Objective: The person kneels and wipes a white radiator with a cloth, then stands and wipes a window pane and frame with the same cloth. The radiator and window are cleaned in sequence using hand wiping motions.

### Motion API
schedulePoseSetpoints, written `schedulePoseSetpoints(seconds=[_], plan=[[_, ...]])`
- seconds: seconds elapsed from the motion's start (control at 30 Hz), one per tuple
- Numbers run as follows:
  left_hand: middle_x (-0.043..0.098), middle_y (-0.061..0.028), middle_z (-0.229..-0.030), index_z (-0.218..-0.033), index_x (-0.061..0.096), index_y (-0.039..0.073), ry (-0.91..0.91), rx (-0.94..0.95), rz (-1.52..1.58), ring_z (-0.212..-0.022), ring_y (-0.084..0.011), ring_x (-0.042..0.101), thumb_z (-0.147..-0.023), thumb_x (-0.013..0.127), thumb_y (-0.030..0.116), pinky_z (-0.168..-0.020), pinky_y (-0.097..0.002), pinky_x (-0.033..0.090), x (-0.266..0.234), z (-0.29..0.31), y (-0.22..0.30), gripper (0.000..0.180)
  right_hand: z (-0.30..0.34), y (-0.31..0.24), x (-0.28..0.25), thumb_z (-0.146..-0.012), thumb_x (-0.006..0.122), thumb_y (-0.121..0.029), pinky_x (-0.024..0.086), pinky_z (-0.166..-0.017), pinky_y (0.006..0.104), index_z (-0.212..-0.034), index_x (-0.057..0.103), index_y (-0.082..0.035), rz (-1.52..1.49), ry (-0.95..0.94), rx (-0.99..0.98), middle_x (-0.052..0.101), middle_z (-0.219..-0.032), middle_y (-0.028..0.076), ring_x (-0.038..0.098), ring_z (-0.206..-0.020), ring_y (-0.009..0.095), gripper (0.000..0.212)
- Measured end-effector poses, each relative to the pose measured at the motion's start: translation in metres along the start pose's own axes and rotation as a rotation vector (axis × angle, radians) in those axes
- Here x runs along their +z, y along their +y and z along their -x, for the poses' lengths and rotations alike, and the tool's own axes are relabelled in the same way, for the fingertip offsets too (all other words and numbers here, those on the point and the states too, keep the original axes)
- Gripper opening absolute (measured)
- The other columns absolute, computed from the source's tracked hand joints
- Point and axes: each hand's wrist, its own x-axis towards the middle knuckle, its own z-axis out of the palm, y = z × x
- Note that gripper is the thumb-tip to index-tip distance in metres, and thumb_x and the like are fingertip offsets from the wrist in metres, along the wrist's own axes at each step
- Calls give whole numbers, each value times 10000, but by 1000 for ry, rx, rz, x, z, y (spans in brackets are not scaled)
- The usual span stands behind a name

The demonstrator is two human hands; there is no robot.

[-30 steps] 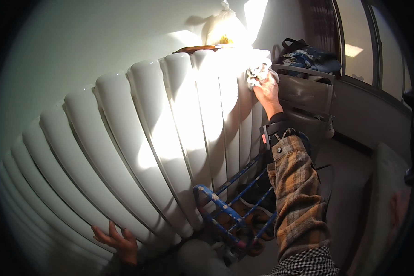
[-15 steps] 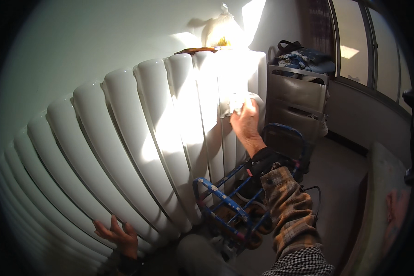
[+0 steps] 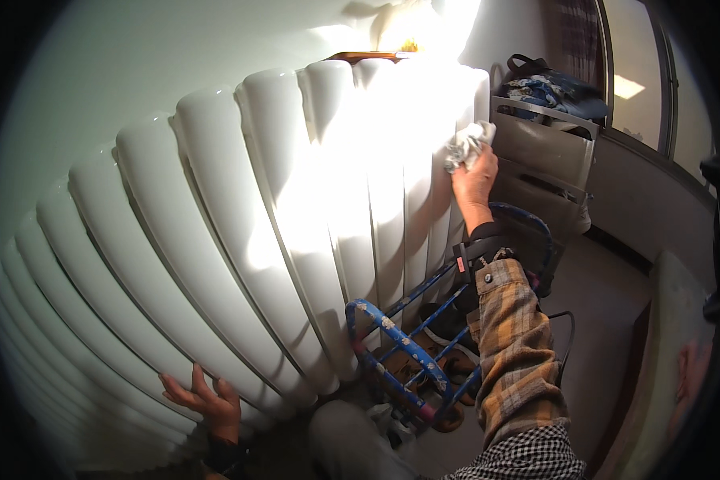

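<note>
A long white radiator with rounded columns runs along the wall, strongly sunlit toward its far right end. My right hand grips a crumpled whitish-grey cloth at the radiator's right end, near the last columns. Whether the cloth touches the metal there, I cannot tell. Low on the left, my left hand rests against the lower part of the columns, fingers spread and holding nothing.
Below my right arm stands a blue metal rack with shoes in it. A grey shelf unit topped with a dark bag stands beyond the radiator. A brown-edged flat object and a pale bag lie on top.
My right hand has moved right with the cloth, off the sunlit column faces to the radiator's end. My left hand stays nearly in place. The view has shifted slightly.
</note>
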Motion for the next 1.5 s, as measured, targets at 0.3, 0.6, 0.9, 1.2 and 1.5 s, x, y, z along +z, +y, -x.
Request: schedulePoseSetpoints(seconds=[0.3, 0.6, 0.9, 1.2, 1.5], plan=[[149, -299, -1634, -1391, 518, 36, 33, 18, -11, -1522, -526, 145, -1048, 456, 409, -1162, -723, 78, 3, -1, -2, 511, 87, -53, -42, -801, 694, -25, 498, -870, 479, -1181, 547, 19, -340, -290, 7, 585, -1084, 239, 605, -994, 440, 410], [131, -302, -1638, -1407, 511, 36, 24, 23, 9, -1529, -514, 119, -1052, 461, 391, -1170, -716, 60, -1, -4, 0, 504, 66, -59, -57, -710, 685, -6, 495, -873, 504, -1158, 528, -11, -157, -371, -196, 555, -1060, 231, 556, -1034, 458, 475], [176, -304, -1639, -1412, 523, 26, 60, 29, -2, -1505, -493, 210, -1068, 458, 380, -1164, -678, 123, -2, -8, 3, 498, 78, 29, -57, -770, 767, -244, 527, -980, 482, -1215, 640, -1, 423, -890, 454, 693, -1163, 298, 649, -1136, 467, 522], [162, -285, -1632, -1415, 534, 83, 68, 39, -20, -1521, -506, 172, -1054, 454, 410, -1165, -722, 103, 2, -7, 1, 493, 118, -127, -89, -802, 722, -275, 561, -939, 460, -1010, 741, -12, 265, -1392, 23, 730, -1055, 250, 707, -1020, 405, 336], [189, -257, -1636, -1458, 507, 100, 82, 21, 32, -1512, -469, 225, -1044, 495, 337, -1178, -677, 148, -1, -8, 3, 477, 109, -103, -81, -757, 745, -285, 570, -904, 461, -964, 757, -9, 270, -1382, 63, 735, -1018, 249, 711, -1003, 405, 346]])
